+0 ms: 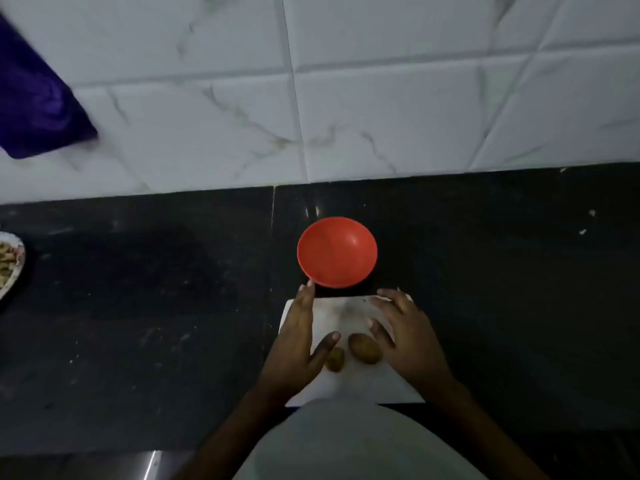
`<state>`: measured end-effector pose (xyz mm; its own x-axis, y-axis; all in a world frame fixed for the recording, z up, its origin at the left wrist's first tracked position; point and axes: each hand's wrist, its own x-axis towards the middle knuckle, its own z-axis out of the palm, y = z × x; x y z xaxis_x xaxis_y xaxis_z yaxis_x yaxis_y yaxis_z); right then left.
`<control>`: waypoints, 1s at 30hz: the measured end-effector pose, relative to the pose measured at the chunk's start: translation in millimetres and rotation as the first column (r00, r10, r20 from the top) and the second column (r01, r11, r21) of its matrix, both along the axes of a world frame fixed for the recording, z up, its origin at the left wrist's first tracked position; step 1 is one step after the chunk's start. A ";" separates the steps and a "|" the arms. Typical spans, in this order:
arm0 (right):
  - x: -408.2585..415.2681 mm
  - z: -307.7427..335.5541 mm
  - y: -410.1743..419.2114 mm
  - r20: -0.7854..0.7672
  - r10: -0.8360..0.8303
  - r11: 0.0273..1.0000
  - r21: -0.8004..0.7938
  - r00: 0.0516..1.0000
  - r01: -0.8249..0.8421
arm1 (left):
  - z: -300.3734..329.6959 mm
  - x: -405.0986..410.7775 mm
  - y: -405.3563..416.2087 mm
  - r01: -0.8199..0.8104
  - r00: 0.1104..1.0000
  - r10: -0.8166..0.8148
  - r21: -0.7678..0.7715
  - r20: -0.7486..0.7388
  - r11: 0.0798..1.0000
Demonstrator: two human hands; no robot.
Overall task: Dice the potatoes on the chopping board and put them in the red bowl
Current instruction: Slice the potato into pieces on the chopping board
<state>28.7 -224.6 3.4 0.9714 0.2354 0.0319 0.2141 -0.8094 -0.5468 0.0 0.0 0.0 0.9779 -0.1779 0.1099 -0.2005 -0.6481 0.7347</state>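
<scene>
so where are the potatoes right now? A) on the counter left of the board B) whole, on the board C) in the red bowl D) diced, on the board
B: two whole potatoes lie on the board between the hands; the bowl holds nothing.

Both forearms are bare, without sleeves, above a pale grey-white garment [349, 441] on the torso.
</scene>
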 end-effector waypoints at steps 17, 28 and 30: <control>-20.5 -42.8 -39.8 -0.124 -0.021 0.987 -0.161 0.992 0.000 | -55.5 -33.4 -10.2 -0.025 0.980 0.041 0.084 -0.196 0.996; -23.1 -35.3 -7.4 -0.327 -0.371 0.917 0.020 0.869 0.399 | -65.6 -8.2 10.2 0.078 0.985 -0.087 -0.063 -0.151 0.995; -22.9 -31.5 -0.9 -0.316 -0.402 0.897 0.051 0.859 0.438 | -65.9 -5.5 12.4 0.063 0.984 -0.080 -0.107 -0.161 0.992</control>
